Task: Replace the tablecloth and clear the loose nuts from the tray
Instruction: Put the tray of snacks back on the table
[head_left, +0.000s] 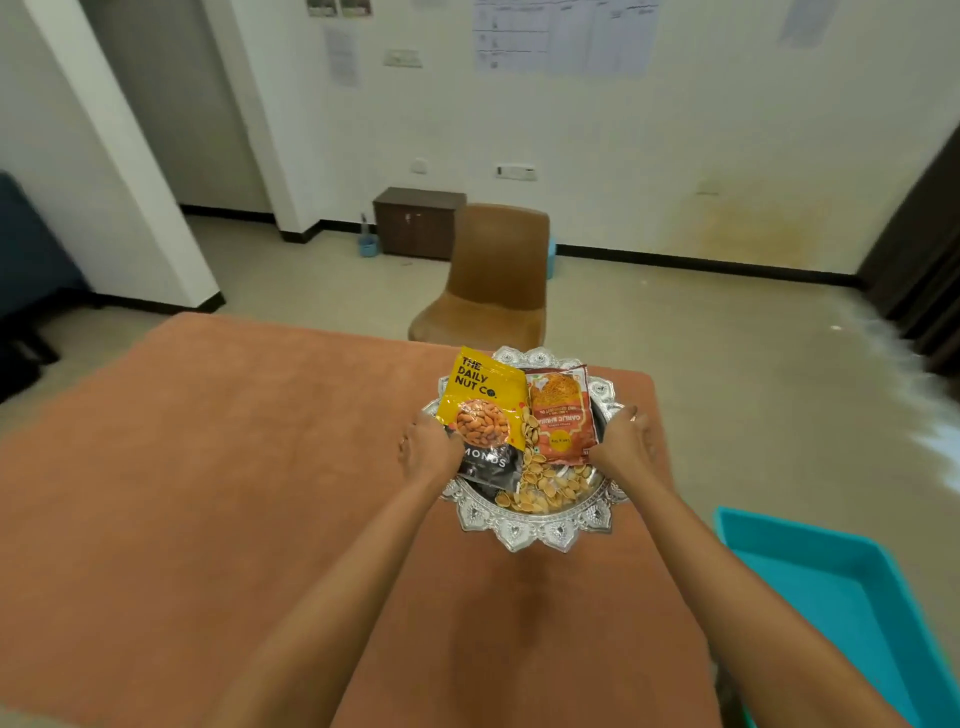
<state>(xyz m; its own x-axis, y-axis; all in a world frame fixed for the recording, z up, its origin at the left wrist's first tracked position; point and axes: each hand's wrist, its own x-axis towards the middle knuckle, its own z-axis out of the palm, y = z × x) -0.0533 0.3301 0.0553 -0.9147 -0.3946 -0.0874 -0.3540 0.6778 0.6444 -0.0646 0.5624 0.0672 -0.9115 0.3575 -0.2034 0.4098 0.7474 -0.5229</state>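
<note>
A round silver tray (540, 532) with a scalloped rim stands on the rust-orange tablecloth (208, 457). In it lie a yellow-and-black almond packet (483, 410), an orange snack packet (563, 415) and a heap of loose nut shells (545, 483). My left hand (428, 449) grips the tray's left rim beside the almond packet. My right hand (626, 441) grips the right rim, thumb against the orange packet.
A brown chair (493, 280) stands just beyond the table's far edge. A teal plastic bin (831, 597) sits at the table's right side, low. A dark wooden cabinet (418, 221) is against the back wall.
</note>
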